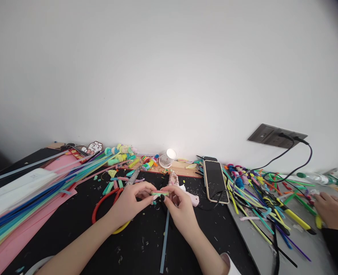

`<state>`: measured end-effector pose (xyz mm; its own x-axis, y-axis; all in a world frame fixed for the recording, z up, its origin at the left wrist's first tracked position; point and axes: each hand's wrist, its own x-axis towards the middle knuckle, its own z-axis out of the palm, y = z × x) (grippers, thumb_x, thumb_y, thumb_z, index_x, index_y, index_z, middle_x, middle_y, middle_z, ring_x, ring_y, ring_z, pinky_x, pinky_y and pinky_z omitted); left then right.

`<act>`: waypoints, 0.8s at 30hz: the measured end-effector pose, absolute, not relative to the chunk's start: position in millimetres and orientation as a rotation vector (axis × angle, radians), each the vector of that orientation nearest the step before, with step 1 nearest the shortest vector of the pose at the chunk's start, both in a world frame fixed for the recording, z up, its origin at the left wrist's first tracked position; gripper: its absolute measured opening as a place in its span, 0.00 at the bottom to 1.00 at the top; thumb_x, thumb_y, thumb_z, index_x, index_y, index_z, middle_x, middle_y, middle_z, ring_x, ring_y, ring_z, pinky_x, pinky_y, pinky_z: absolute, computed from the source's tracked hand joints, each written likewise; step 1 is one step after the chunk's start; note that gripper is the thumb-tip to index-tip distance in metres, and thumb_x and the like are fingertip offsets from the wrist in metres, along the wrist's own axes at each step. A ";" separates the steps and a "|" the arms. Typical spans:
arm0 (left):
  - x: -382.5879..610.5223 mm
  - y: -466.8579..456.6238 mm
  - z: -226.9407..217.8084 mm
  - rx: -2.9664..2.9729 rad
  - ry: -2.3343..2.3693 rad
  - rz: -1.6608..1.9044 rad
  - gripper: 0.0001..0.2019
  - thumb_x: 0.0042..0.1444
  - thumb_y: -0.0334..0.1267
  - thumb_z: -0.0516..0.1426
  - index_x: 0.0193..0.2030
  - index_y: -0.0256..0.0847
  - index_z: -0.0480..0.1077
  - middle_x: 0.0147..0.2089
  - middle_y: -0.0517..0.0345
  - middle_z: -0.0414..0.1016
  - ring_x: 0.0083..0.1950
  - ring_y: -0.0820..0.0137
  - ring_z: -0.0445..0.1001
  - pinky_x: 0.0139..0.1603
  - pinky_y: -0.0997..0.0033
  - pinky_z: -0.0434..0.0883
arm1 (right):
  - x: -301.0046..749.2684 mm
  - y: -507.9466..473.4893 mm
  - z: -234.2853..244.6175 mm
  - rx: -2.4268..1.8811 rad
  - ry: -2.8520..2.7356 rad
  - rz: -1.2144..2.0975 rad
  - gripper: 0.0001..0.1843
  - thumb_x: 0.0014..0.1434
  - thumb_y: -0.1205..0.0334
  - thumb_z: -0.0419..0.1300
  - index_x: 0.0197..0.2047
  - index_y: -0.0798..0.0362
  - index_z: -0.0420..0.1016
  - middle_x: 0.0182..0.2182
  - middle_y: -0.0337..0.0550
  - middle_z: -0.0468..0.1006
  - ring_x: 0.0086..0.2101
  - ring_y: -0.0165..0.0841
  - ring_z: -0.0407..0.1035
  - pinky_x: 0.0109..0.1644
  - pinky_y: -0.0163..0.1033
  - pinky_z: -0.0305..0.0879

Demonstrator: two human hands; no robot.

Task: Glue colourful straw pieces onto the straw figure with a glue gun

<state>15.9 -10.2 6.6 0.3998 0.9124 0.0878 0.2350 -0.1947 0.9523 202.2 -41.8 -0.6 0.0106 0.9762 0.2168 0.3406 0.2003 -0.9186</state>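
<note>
My left hand (131,204) and my right hand (179,206) meet over a black mat (146,244), both pinching a short pale green strip piece (160,193) between fingertips and thumbs. A small dark bit hangs just under the piece. Scissors with red and yellow handles (108,204) lie under my left hand. A long pale blue strip (164,240) lies on the mat below my right hand.
Long coloured strips (39,191) fan out at left over pink sheets. A phone (215,179) lies right of centre, a lit candle cup (167,158) near the wall. Strips and cables (260,198) clutter the grey table at right, where another person's hand (332,210) rests.
</note>
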 end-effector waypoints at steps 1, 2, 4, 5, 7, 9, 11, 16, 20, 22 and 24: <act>15.9 -10.1 6.3 1.685 1.026 0.866 0.09 0.59 0.44 0.60 0.39 0.41 0.77 0.37 0.52 0.85 0.38 0.62 0.83 0.41 0.65 0.78 | 202.3 -41.9 -1.4 -1.322 -1.521 0.813 0.12 0.54 0.64 0.58 0.39 0.51 0.81 0.24 0.36 0.73 0.25 0.33 0.61 0.29 0.37 0.56; 15.8 -10.0 6.2 1.692 1.033 0.867 0.09 0.59 0.43 0.60 0.39 0.41 0.77 0.37 0.52 0.85 0.38 0.62 0.83 0.41 0.65 0.78 | 202.4 -42.1 -2.2 -1.334 -1.529 0.795 0.12 0.54 0.64 0.58 0.40 0.52 0.81 0.24 0.37 0.73 0.25 0.33 0.61 0.29 0.37 0.56; 15.6 -10.0 5.9 1.709 1.044 0.871 0.09 0.59 0.42 0.60 0.39 0.41 0.78 0.37 0.53 0.85 0.38 0.62 0.83 0.41 0.65 0.78 | 202.2 -42.5 -3.5 -1.349 -1.545 0.762 0.13 0.54 0.64 0.58 0.40 0.52 0.81 0.25 0.37 0.73 0.26 0.34 0.62 0.30 0.37 0.56; 15.5 -10.1 5.7 1.718 1.049 0.873 0.08 0.59 0.42 0.60 0.39 0.41 0.78 0.37 0.53 0.86 0.38 0.62 0.83 0.41 0.65 0.78 | 202.1 -42.7 -3.9 -1.352 -1.551 0.749 0.13 0.54 0.64 0.58 0.40 0.52 0.82 0.25 0.38 0.73 0.26 0.34 0.63 0.30 0.37 0.57; 15.4 -10.3 5.4 1.733 1.055 0.874 0.08 0.59 0.42 0.60 0.38 0.41 0.78 0.37 0.53 0.85 0.38 0.62 0.82 0.40 0.66 0.77 | 201.8 -43.0 -4.7 -1.353 -1.561 0.726 0.13 0.55 0.64 0.58 0.40 0.52 0.82 0.25 0.38 0.74 0.27 0.34 0.64 0.31 0.38 0.58; 15.5 -10.7 5.1 1.739 1.057 0.874 0.08 0.58 0.42 0.60 0.38 0.41 0.79 0.36 0.53 0.85 0.37 0.63 0.82 0.39 0.66 0.77 | 201.6 -43.2 -5.6 -1.352 -1.571 0.710 0.12 0.55 0.65 0.58 0.39 0.51 0.82 0.26 0.38 0.75 0.27 0.35 0.65 0.32 0.38 0.60; 15.8 -11.2 5.0 1.741 1.062 0.880 0.08 0.58 0.41 0.60 0.37 0.41 0.79 0.35 0.54 0.85 0.35 0.63 0.81 0.39 0.66 0.77 | 201.7 -43.0 -7.1 -1.346 -1.578 0.695 0.12 0.55 0.65 0.58 0.40 0.51 0.82 0.26 0.39 0.76 0.27 0.35 0.66 0.32 0.38 0.61; 16.5 -11.5 5.5 1.750 1.071 0.890 0.07 0.57 0.40 0.60 0.36 0.41 0.79 0.33 0.55 0.84 0.35 0.64 0.81 0.38 0.67 0.77 | 202.6 -42.1 -11.1 -1.340 -1.590 0.648 0.12 0.55 0.66 0.58 0.40 0.52 0.82 0.28 0.41 0.78 0.28 0.36 0.68 0.33 0.39 0.63; 16.8 -10.3 6.3 1.752 1.065 0.889 0.07 0.57 0.39 0.60 0.36 0.41 0.79 0.33 0.55 0.84 0.35 0.64 0.81 0.38 0.68 0.76 | 203.2 -41.6 -12.6 -1.354 -1.599 0.629 0.12 0.56 0.66 0.59 0.40 0.51 0.83 0.28 0.41 0.79 0.29 0.37 0.68 0.34 0.40 0.64; 16.8 -10.1 6.5 1.754 1.067 0.885 0.07 0.58 0.39 0.60 0.36 0.41 0.79 0.34 0.55 0.85 0.35 0.64 0.81 0.38 0.68 0.77 | 203.6 -41.6 -12.4 -1.360 -1.609 0.612 0.12 0.56 0.66 0.59 0.40 0.51 0.83 0.28 0.42 0.80 0.30 0.38 0.69 0.35 0.41 0.64; 16.6 -10.3 6.2 1.757 1.071 0.885 0.07 0.58 0.39 0.60 0.36 0.41 0.79 0.34 0.55 0.85 0.36 0.64 0.82 0.38 0.68 0.77 | 204.1 -41.8 -11.5 -1.357 -1.623 0.590 0.12 0.56 0.66 0.59 0.40 0.50 0.84 0.29 0.43 0.80 0.31 0.39 0.70 0.36 0.42 0.65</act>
<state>16.6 -10.3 6.2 0.3766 0.9176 0.1268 0.2977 -0.2495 0.9215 204.1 -41.8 -11.5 0.0197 0.9417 0.3360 0.5065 0.2804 -0.8154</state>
